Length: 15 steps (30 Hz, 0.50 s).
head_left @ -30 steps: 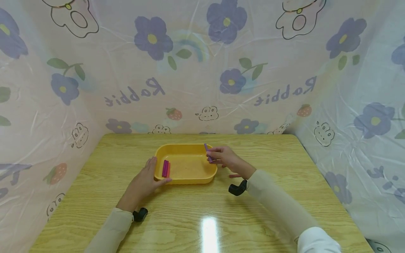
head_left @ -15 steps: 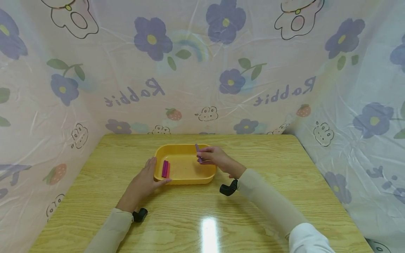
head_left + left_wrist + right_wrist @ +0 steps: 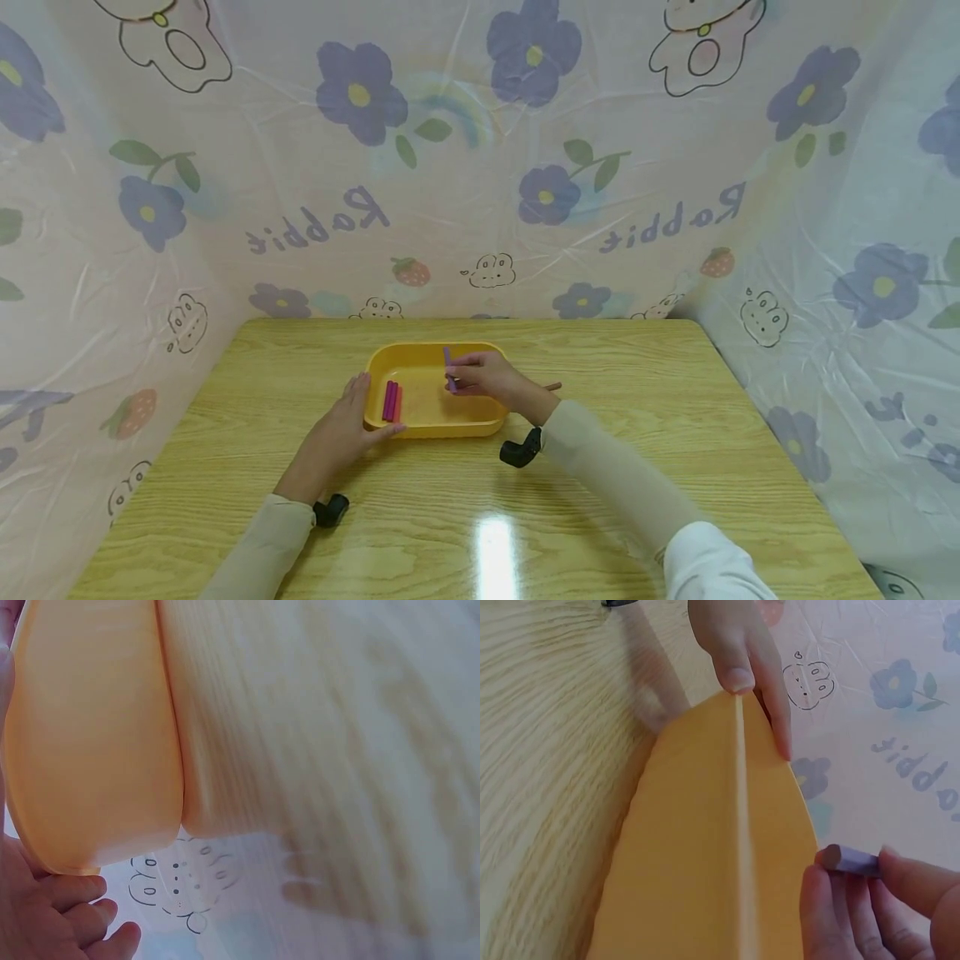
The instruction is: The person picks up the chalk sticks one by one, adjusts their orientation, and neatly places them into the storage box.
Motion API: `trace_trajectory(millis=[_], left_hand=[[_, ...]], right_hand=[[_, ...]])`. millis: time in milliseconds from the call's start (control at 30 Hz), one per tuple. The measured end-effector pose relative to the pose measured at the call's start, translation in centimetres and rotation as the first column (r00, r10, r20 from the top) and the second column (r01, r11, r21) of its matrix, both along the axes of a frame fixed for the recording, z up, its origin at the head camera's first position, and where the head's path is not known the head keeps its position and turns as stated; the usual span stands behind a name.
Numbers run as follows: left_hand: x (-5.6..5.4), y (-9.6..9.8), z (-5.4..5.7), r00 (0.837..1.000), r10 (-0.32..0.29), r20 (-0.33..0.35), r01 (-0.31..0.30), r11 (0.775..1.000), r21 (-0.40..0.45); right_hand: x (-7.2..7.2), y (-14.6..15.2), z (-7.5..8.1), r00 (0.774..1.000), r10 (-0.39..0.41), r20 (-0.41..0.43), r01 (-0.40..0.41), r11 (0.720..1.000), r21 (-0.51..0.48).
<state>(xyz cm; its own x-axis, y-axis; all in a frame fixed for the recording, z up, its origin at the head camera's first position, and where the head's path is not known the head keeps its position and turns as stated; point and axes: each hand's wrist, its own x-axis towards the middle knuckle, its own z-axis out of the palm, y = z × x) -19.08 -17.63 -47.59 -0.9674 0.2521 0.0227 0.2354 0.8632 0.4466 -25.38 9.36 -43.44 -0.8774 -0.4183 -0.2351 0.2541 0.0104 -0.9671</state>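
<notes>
My left hand (image 3: 341, 429) holds the left end of a yellow tray (image 3: 435, 432). Its thumb lies on the near rim and its fingers are round the end wall, as the left wrist view shows on the tray (image 3: 97, 750). Between thumb and fingertips, my right hand (image 3: 491, 379) pinches a purple crayon-like stick (image 3: 448, 358) over the tray's middle. The right wrist view shows the angular end of this purple stick (image 3: 851, 860). Two magenta sticks (image 3: 391, 400) and a coral stick (image 3: 397, 406) lie side by side at the tray's left.
A brown stick (image 3: 553, 386) shows on the wooden table (image 3: 420, 517) beyond my right wrist, partly hidden by it. A patterned cloth (image 3: 450, 217) hangs behind the table and along both sides. Each wrist carries a black camera mount (image 3: 521, 450).
My right hand has moved left with the purple stick, from the tray's right end to above its middle. The brown stick has come into view behind the wrist. My left hand stays put.
</notes>
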Motion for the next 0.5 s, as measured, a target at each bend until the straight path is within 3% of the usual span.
trace_trajectory(millis=[500], left_hand=[[0.0,-0.1,0.1,1.000,0.002,0.003,-0.002,1.000,-0.012]], right_hand=[[-0.2,-3.1,-1.1,0.992,-0.032,0.126,0.030,0.999,0.017]])
